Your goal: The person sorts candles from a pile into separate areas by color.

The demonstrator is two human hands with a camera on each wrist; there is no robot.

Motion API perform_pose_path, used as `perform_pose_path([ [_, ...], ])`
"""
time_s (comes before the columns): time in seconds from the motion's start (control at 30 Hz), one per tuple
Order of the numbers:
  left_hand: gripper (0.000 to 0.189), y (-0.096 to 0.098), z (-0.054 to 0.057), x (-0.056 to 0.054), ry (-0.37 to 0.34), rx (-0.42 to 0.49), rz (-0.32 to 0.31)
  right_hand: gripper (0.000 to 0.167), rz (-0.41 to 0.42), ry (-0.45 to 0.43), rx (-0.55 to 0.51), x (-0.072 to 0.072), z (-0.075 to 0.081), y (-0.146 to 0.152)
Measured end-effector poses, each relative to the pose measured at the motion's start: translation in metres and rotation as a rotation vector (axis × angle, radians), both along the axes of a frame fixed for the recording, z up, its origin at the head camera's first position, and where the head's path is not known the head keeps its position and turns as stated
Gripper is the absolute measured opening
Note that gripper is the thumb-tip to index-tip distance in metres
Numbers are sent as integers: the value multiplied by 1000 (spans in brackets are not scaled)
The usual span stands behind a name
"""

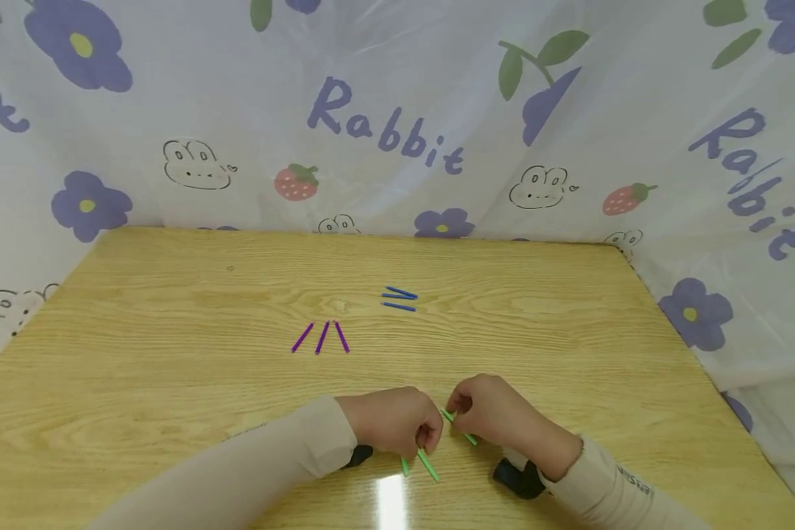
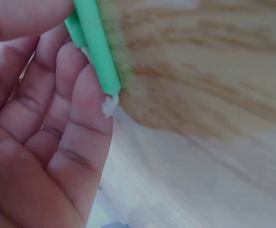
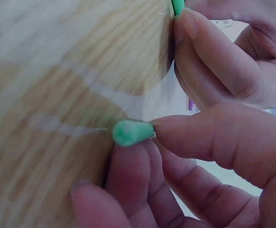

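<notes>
Near the front of the table, my left hand (image 1: 400,423) pinches a green candle (image 1: 428,466) between thumb and fingers. A second green candle (image 2: 75,29) lies beside it in the left wrist view, partly hidden behind the first. The nearer one ends in a white wick (image 2: 110,105) by the fingers. Just to the right, my right hand (image 1: 497,414) pinches another thin green candle (image 3: 132,132) between thumb and fingertips, close above the tabletop. The two hands are near each other but apart.
Three purple candles (image 1: 322,337) lie spread on the wooden table (image 1: 172,316), left of centre. Farther back lie three blue candles (image 1: 399,306), two of them meeting at one end. A white printed curtain (image 1: 397,191) hangs behind the table.
</notes>
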State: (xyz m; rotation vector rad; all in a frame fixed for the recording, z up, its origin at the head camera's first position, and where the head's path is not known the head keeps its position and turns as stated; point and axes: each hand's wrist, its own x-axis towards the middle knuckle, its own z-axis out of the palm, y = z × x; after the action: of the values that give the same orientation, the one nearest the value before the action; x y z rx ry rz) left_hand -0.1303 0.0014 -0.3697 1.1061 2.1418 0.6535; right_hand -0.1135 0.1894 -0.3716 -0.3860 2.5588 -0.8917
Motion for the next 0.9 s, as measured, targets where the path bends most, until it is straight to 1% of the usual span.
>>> perform_pose_path([
  [0.17, 32, -1, 0, 1, -5, -1, 1, 16, -5, -24, -3, -1, 0, 0],
  [0.53, 31, 0, 1, 2, -2, -1, 1, 16, -13, -8, -66, -5, 1, 7],
  [0.63, 30, 0, 1, 1, 4, 0, 0, 17, -38, -21, -89, -8, 3, 11],
  [0.9, 29, 0, 2, 3, 23, -2, 3, 17, -149, -30, -116, -16, 6, 20],
])
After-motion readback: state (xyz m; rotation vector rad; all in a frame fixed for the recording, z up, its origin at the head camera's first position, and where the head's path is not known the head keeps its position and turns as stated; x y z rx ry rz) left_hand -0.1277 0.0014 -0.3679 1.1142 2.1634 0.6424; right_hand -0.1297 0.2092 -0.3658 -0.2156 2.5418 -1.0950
